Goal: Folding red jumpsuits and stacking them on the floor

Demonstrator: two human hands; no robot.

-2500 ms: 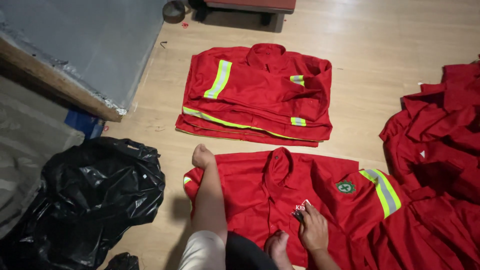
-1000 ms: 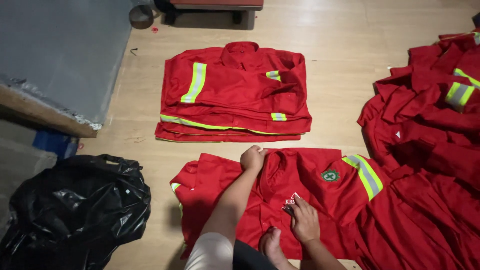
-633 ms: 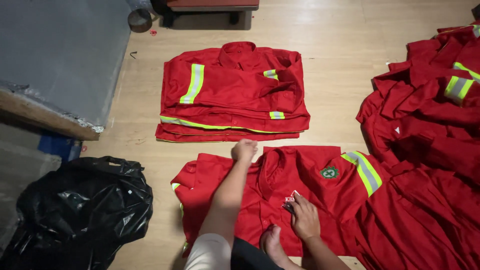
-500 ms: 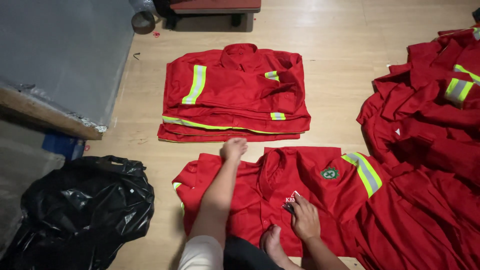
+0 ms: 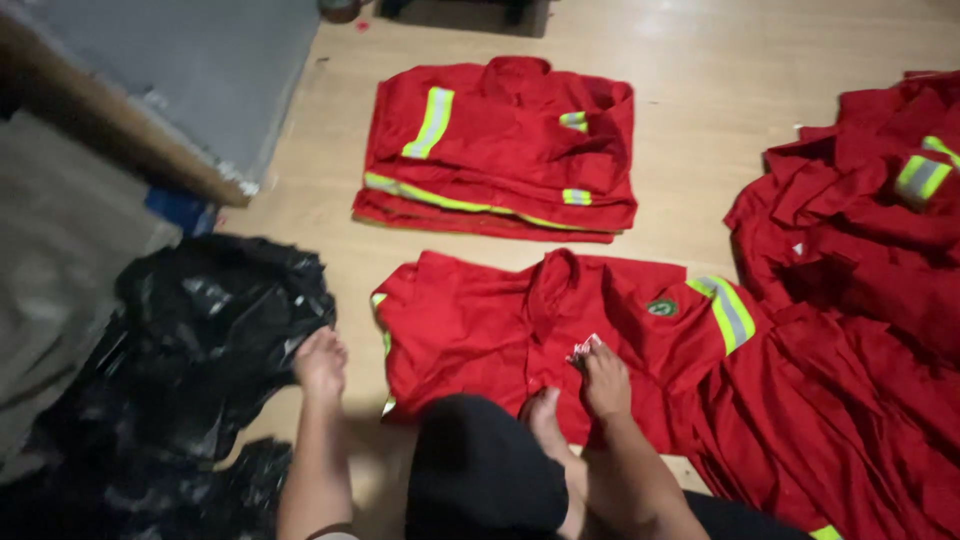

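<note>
My right hand point(image 5: 606, 378) rests on the chest of the red work shirt point(image 5: 500, 330) spread flat on the wooden floor point(image 5: 720, 90) in front of me, and its fingers point(image 5: 592, 352) are pinched together on a small red-and-white tag point(image 5: 582, 349) at the shirt's front. The shirt lies face up with its collar pointing away from me, so the tag sits right at my fingertips, just beside the placket. My bare foot point(image 5: 545, 420) presses on the shirt's lower edge, close against that hand.

My left hand point(image 5: 320, 362) is off the shirt, well to its left, lying palm down at the edge of the crumpled black plastic bag point(image 5: 200, 340). Its fingers look loosely together and hold nothing, though the light there is poor.

On the shirt's chest, to the right of my fingers, sits a small round green badge point(image 5: 661, 307), and beside it a yellow and grey reflective stripe point(image 5: 726, 312) crosses the sleeve. Beyond the shirt lies a folded stack of red shirts point(image 5: 500, 150) with the same yellow stripes. A loose heap of red shirts point(image 5: 860, 260) spreads along the right side.
</note>
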